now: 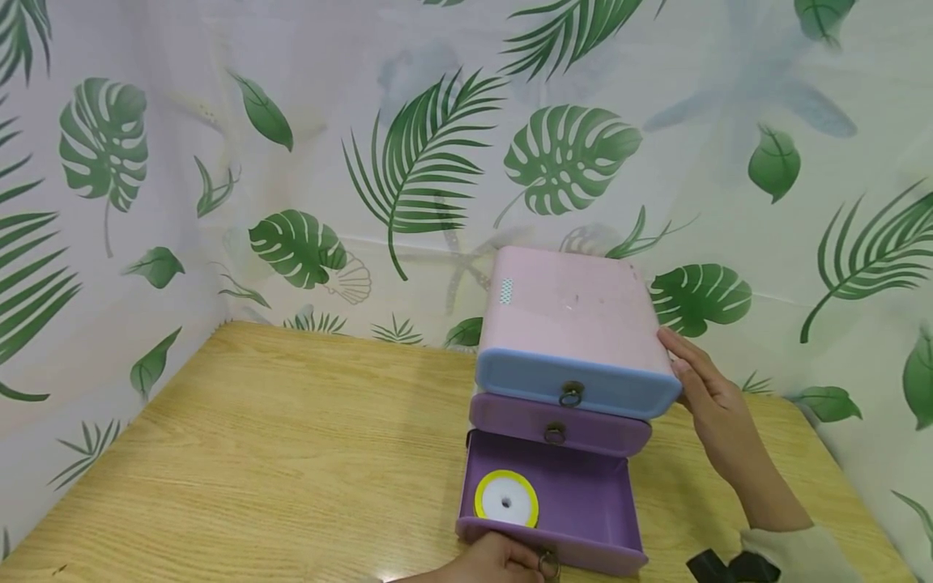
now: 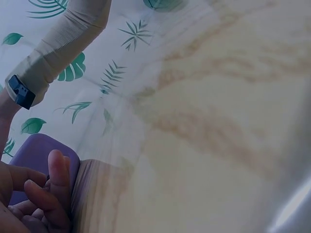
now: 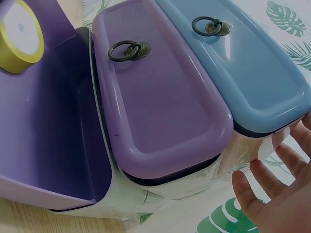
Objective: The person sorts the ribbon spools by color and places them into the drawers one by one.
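A small three-drawer cabinet [image 1: 576, 304] with a pink top stands toward the right of the table. Its blue top drawer [image 1: 619, 394] and purple middle drawer [image 3: 170, 102] are closed. The purple bottom drawer [image 1: 583, 506] is pulled out, with a spool of yellow ribbon [image 1: 506, 499] lying flat at its left. At the drawer's front, my left hand [image 1: 496, 560] curls its fingers at the ring pull [image 1: 550, 564] and seems to pinch it. My right hand [image 1: 717, 413] rests extended fingers against the cabinet's right side, near the top.
The wood-grain table [image 1: 291, 453] extends left of the cabinet. Behind it hangs a white cloth [image 1: 306, 178] with green leaf prints. A dark device [image 2: 21, 92] is strapped over the right sleeve's cuff.
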Motion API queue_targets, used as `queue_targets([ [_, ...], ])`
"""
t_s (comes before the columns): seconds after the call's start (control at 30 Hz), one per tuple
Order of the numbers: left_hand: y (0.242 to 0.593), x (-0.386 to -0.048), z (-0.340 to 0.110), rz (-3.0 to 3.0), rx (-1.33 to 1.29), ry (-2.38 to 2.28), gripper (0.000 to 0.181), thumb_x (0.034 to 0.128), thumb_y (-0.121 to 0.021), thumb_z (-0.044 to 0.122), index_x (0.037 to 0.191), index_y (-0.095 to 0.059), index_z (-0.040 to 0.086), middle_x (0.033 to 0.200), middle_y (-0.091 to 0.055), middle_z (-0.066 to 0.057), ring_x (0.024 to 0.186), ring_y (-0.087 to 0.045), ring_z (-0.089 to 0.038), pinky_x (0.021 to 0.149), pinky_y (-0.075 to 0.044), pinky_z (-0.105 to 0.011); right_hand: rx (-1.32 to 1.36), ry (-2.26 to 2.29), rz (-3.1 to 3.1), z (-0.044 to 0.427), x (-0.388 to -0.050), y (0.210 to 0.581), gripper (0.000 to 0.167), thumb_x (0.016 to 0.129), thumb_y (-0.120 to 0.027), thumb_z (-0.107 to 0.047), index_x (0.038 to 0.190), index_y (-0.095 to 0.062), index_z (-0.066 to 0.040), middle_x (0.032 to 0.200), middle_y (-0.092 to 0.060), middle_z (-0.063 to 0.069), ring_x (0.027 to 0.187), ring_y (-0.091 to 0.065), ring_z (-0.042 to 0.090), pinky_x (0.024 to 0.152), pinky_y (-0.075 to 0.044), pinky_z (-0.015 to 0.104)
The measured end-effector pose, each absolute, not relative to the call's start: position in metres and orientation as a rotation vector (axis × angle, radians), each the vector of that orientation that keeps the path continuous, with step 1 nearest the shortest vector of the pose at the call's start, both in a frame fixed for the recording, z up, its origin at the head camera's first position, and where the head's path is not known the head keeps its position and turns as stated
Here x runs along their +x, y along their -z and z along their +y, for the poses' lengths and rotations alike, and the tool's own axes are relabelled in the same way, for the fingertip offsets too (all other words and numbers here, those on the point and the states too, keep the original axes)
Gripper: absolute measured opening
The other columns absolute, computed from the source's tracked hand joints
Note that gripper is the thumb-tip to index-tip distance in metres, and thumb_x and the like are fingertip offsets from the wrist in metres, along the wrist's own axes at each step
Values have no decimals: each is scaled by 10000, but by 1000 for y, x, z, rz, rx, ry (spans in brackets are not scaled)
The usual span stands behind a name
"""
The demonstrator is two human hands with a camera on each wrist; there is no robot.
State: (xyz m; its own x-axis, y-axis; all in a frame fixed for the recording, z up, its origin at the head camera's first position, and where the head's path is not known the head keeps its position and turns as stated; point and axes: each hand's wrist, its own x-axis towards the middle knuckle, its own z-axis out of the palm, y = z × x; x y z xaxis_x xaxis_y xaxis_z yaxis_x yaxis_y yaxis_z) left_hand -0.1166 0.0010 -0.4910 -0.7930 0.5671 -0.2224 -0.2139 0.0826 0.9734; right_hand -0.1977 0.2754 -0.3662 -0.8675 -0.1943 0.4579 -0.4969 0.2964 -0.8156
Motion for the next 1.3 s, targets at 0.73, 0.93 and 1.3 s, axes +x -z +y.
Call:
queue_targets([
  [0.73,477,-122,2,1941,348,-1723,190,867,-588,25,918,-722,-101,881,-719,-245,596,-503,14,545,-378,-110,577,-1535,-2363,276,-199,359,449,1061,-330,-187,1509,-332,-147,1521,-311,-185,1226,-397,-161,854,-449,53],
  [0.93,473,-125,3,1886,241,-1766,188,911,-582,70,908,-722,-55,759,-707,-240,501,-530,-19,503,-412,-136,575,-1539,-2358,275,-199,359,448,1062,-327,-185,1507,-335,-147,1521,-309,-186,1223,-402,-160,857,-449,54],
  [1.3,472,-144,10,1907,221,-1797,184,924,-562,96,935,-712,-11,777,-723,-224,441,-530,-40,435,-333,-161,581,-1496,-2385,277,-198,359,448,1061,-323,-166,1509,-331,-144,1512,-316,-207,1214,-417,-156,852,-455,62],
])
